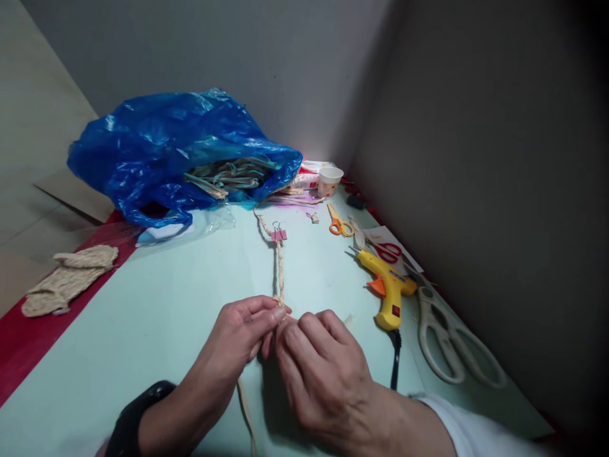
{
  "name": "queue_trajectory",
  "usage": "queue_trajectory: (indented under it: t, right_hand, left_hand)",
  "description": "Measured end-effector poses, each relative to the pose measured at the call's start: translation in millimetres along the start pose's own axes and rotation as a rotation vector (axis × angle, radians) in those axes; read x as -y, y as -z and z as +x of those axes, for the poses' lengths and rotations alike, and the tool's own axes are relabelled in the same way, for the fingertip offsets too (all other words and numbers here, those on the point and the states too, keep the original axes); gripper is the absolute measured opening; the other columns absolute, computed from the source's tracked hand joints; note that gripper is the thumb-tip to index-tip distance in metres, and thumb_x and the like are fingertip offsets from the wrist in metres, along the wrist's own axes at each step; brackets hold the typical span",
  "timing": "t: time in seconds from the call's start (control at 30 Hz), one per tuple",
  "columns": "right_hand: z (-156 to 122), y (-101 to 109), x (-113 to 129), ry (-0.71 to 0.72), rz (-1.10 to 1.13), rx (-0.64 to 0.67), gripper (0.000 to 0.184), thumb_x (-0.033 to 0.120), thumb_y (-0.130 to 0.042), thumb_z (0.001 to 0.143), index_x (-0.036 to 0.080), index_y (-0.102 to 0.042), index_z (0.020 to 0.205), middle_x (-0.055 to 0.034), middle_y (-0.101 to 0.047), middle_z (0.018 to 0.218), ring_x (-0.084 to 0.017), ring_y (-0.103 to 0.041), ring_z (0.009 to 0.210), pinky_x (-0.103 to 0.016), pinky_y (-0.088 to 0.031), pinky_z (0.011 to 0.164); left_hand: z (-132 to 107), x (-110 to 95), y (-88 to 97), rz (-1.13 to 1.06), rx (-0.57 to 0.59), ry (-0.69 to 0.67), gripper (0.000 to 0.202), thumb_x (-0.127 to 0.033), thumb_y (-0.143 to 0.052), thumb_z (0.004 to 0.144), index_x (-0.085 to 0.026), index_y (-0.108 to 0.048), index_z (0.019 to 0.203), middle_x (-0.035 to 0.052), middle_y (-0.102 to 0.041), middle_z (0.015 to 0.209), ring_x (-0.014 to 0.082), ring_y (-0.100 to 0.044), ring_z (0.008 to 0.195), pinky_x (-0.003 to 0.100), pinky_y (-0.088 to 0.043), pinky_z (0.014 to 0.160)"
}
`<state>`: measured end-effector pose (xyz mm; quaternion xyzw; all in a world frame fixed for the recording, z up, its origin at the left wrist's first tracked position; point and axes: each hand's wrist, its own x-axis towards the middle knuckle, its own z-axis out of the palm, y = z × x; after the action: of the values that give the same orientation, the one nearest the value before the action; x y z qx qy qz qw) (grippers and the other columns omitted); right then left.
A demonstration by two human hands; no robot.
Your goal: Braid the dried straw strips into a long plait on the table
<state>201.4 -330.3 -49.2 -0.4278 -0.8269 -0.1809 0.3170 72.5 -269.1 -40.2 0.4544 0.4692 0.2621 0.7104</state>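
Note:
A thin braided straw cord (280, 270) runs toward me from a pink binder clip (278, 235) that grips it on the table. My left hand (245, 327) pinches the near end of the braid between thumb and fingers. Close against it, my right hand (323, 362) is closed with its fingers curled at the same spot; a strand seems to be in its fingers, though they mostly hide it. One loose pale strand (246, 412) hangs below my left hand toward the table's front. Beyond the clip, the cord's far tail (261, 222) curves up and left.
A blue plastic bag (176, 146) with dried strips stands at the back left, a paper cup (330, 182) behind. On the right lie orange scissors (339, 222), red-handled scissors (389, 252), a yellow glue gun (390, 285) and large scissors (442, 336). A woven slipper (71, 279) lies left.

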Motion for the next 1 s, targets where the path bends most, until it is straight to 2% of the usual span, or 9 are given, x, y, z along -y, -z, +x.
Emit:
queue_trajectory:
  t: [0.13,0.2,0.3,0.37,0.47,0.63,0.77,0.87,1.0]
  right_hand:
    - [7,9,-7,-0.104,0.152,0.067,0.022,0.018,-0.047,0.088,0.014,-0.063,0.074,-0.0062,-0.057,0.067,-0.018,-0.045,0.064,-0.035,-0.030,0.058]
    - [13,18,-18,-0.320,0.355,0.124,0.025,0.035,-0.052,0.089,0.014,-0.066,0.085,-0.0065,-0.062,0.074,-0.019,-0.052,0.070,-0.035,-0.036,0.065]
    - [21,24,-37,-0.686,0.631,0.255,0.026,0.036,-0.045,0.094,0.019,-0.064,0.102,-0.0060,-0.066,0.095,-0.018,-0.059,0.086,-0.031,-0.040,0.077]
    - [22,19,-43,-0.783,0.847,0.421,0.026,0.036,-0.042,0.095,0.020,-0.062,0.101,-0.0041,-0.067,0.089,-0.016,-0.060,0.079,-0.029,-0.041,0.073]
    - [19,4,-42,-0.847,1.086,0.543,0.028,0.035,-0.040,0.095,0.018,-0.058,0.082,-0.0006,-0.061,0.071,-0.011,-0.052,0.059,-0.024,-0.038,0.059]
    - [12,-13,-37,-0.895,1.179,0.413,0.022,0.033,-0.051,0.090,0.015,-0.059,0.079,-0.0013,-0.060,0.070,-0.011,-0.049,0.063,-0.022,-0.036,0.058]
    - [8,-13,-37,-0.913,1.259,0.411,0.024,0.033,-0.051,0.089,0.014,-0.061,0.077,0.0004,-0.057,0.063,-0.008,-0.039,0.053,-0.021,-0.029,0.050]
    - [9,-11,-36,-0.897,1.186,0.408,0.027,0.029,-0.049,0.089,0.014,-0.063,0.071,0.0008,-0.056,0.061,-0.008,-0.039,0.053,-0.021,-0.030,0.051]
    - [12,-7,-31,-0.926,1.012,0.337,0.023,0.028,-0.050,0.089,0.016,-0.063,0.075,0.0016,-0.056,0.060,-0.010,-0.045,0.055,-0.022,-0.033,0.054]
  left_hand:
    - [-2,-1,2.7,-0.085,-0.031,-0.002,0.022,-0.032,-0.072,0.069,-0.014,-0.066,0.081,-0.0009,-0.060,0.067,0.0030,-0.031,0.046,0.018,-0.018,0.044]
    - [-4,-2,4.9,-0.102,-0.025,0.017,0.023,-0.032,-0.072,0.069,-0.014,-0.065,0.083,-0.0011,-0.059,0.068,0.0029,-0.031,0.046,0.017,-0.020,0.044]
    - [-6,-2,6.6,-0.083,0.018,0.042,0.026,-0.035,-0.071,0.071,-0.014,-0.064,0.085,-0.0021,-0.057,0.066,0.0028,-0.031,0.044,0.017,-0.020,0.043]
    - [-6,-2,6.3,-0.094,0.046,0.034,0.025,-0.035,-0.070,0.072,-0.015,-0.063,0.086,-0.0028,-0.057,0.065,0.0025,-0.030,0.043,0.017,-0.019,0.043]
    - [-7,1,5.2,-0.102,0.067,0.009,0.024,-0.035,-0.069,0.074,-0.016,-0.061,0.087,-0.0061,-0.051,0.058,0.0031,-0.030,0.043,0.017,-0.019,0.043]
    - [-6,6,4.7,-0.025,0.077,-0.069,0.027,-0.036,-0.063,0.080,-0.019,-0.052,0.098,-0.0050,-0.056,0.064,0.0047,-0.033,0.046,0.018,-0.018,0.044]
    - [-6,7,5.6,0.061,0.050,-0.117,0.027,-0.034,-0.057,0.085,-0.023,-0.042,0.104,-0.0066,-0.057,0.063,0.0068,-0.039,0.049,0.019,-0.025,0.048]
    - [-8,5,6.8,0.260,0.028,-0.173,0.022,-0.034,-0.050,0.089,-0.024,-0.040,0.106,-0.0042,-0.061,0.070,0.0114,-0.050,0.059,0.023,-0.035,0.057]
    - [-13,1,7.2,0.731,-0.096,-0.318,0.015,-0.034,-0.037,0.093,-0.024,-0.044,0.102,-0.0016,-0.064,0.072,0.0175,-0.059,0.067,0.029,-0.040,0.065]
